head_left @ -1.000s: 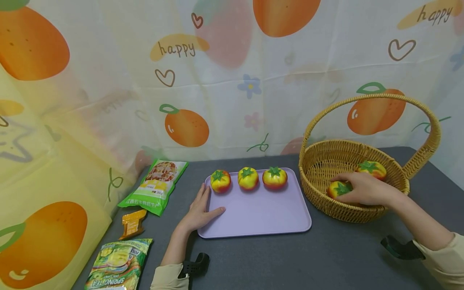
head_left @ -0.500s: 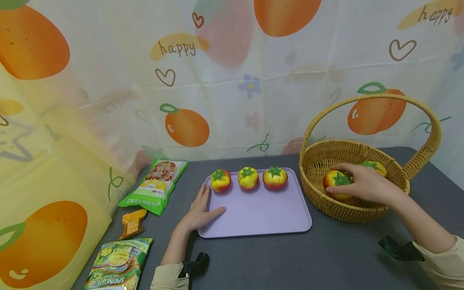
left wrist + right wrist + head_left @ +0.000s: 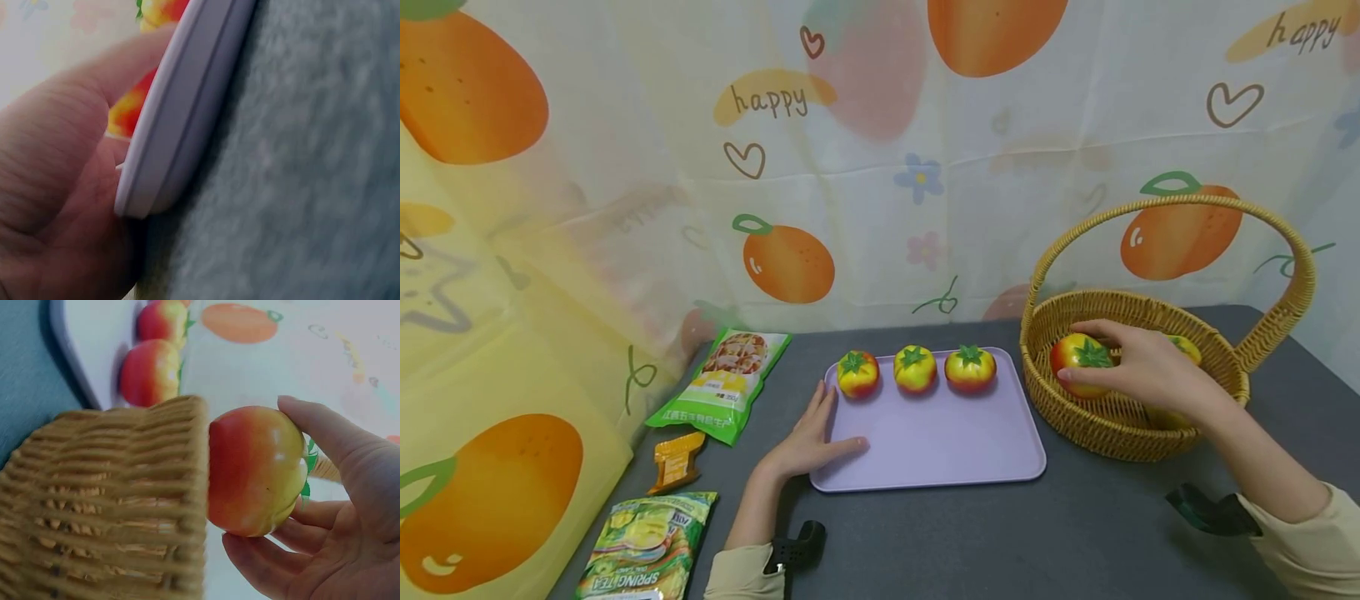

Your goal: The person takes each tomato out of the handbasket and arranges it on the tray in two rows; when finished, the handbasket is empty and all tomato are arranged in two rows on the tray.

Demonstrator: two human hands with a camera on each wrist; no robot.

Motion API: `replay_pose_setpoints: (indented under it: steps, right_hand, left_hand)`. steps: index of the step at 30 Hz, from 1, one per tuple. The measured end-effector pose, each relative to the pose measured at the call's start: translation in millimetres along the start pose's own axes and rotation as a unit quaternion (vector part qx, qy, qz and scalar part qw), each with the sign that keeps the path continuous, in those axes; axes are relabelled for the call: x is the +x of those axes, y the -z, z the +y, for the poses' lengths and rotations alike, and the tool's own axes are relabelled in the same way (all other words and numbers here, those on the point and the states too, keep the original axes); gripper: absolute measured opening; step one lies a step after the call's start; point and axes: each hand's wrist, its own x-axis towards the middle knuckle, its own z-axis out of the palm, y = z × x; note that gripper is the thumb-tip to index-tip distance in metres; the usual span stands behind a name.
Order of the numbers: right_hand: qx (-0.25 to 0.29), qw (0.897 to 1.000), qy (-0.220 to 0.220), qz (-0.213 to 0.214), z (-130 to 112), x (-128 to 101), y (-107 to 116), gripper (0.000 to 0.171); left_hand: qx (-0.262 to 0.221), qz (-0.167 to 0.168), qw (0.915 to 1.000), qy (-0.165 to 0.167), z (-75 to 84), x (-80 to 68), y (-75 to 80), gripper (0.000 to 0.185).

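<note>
My right hand [image 3: 1150, 371] grips a red-and-yellow tomato [image 3: 1082, 364] with a green leafy top, thumb on one side and fingers on the other. In the right wrist view this tomato [image 3: 253, 472] shows beside the rim of the wicker basket [image 3: 112, 500]. More tomatoes lie in the basket, one [image 3: 1186, 348] partly hidden behind my hand. My left hand [image 3: 808, 442] rests at the left edge of a lilac tray [image 3: 940, 450], thumb extended over it and fingers along its side. Three tomatoes stand in a row at the tray's back: left [image 3: 858, 375], middle [image 3: 915, 370], right [image 3: 971, 370].
The basket's tall arched handle [image 3: 1172, 198] rises above my right hand. Left of the tray lie a green snack bag [image 3: 726, 383], a small orange packet [image 3: 676, 462] and a Spring Tea bag [image 3: 647, 542]. A fruit-printed cloth [image 3: 865, 208] hangs behind the table.
My right hand has lifted the tomato from inside the basket and moved it left to the basket's front-left rim. My left hand stays at the tray.
</note>
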Motion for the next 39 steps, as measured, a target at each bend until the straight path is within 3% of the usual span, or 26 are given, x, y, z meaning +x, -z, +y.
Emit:
replay_pose_setpoints:
  steps: [16, 27, 39]
  right_hand:
    - [0.039, 0.998, 0.044, 0.004, -41, 10, -11, 0.077]
    - [0.077, 0.993, 0.082, -0.021, -62, 24, -40, 0.072]
    - [0.104, 0.988, 0.1, -0.051, -76, 39, -76, 0.066]
  left_hand:
    - [0.037, -0.054, 0.9977, -0.017, -7.2, -7.2, 9.2, 0.123]
    - [0.045, -0.09, 0.9947, -0.021, -5.6, -11.5, 12.4, 0.13]
    - [0.037, -0.09, 0.9951, -0.02, -7.7, -12.3, 11.1, 0.132]
